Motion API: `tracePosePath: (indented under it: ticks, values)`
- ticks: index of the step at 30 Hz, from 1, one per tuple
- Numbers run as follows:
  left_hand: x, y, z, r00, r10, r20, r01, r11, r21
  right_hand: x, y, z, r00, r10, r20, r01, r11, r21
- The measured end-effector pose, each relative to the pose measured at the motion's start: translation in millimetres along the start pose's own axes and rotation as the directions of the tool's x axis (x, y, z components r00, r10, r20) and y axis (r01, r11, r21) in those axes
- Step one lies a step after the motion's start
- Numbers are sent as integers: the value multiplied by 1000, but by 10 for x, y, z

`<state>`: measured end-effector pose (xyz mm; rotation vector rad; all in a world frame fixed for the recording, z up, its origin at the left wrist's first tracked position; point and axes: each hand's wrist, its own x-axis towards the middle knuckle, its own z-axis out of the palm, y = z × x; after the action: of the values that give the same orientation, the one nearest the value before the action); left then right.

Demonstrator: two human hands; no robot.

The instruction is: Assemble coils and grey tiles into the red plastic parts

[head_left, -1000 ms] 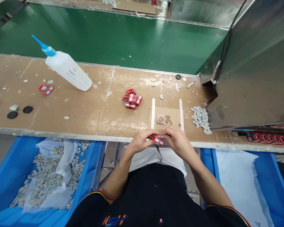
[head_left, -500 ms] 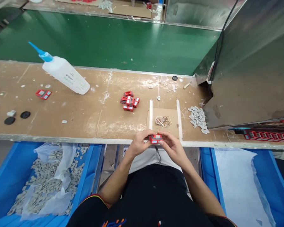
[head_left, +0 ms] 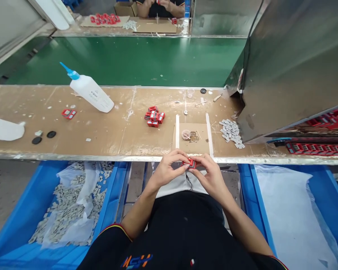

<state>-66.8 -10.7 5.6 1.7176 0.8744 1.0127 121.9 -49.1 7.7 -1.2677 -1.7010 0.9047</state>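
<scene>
Just in front of the bench edge, both my hands hold one small red plastic toy part (head_left: 190, 163) with grey panels. My left hand (head_left: 166, 169) pinches its left side between thumb and fingers. On its right side the thumb and fingers of my right hand (head_left: 212, 176) grip it. Fingertips cover some of the part. Beyond my hands, a cardboard pad (head_left: 183, 147) between two white tape strips bears a small clear cup (head_left: 185, 135) and brown glue-like rings (head_left: 194, 139). A pile of similar red parts (head_left: 154, 117) lies farther left on the bench.
A white squeeze bottle (head_left: 92, 93) with a blue nozzle lies at the left. Small grey pieces (head_left: 231, 132) are heaped by a metal housing (head_left: 284, 75). Blue bins (head_left: 107, 202) flank my body below the bench. Across the green belt (head_left: 146, 60), a co-worker's hands (head_left: 154, 4) show.
The red part has been turned in my hands; its upper face now looks different. My view has tilted up and shifted left, bringing a co-worker's hands and a white object at far left into sight.
</scene>
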Motion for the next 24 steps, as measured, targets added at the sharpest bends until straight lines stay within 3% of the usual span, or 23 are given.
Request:
tracePosePath:
  ticks: [7, 14, 20, 24]
  values:
    - [-229, 174, 141, 998, 13, -59, -9, 997, 71, -231, -118, -11, 996, -94, 2, 94, 994, -57]
    - [-510, 130, 279, 996, -67, -58, 62, 995, -73, -469, -86, 82, 995, -33, -97, 56, 967, 249]
    - [-574, 211, 247, 999, 34, -1, -34, 987, 156, -546, -202, -9, 987, -145, -70, 146, 989, 3]
    - [-574, 266, 211, 998, 50, 30, -54, 980, 191, -515, -229, -54, 985, -174, 17, 173, 985, 18]
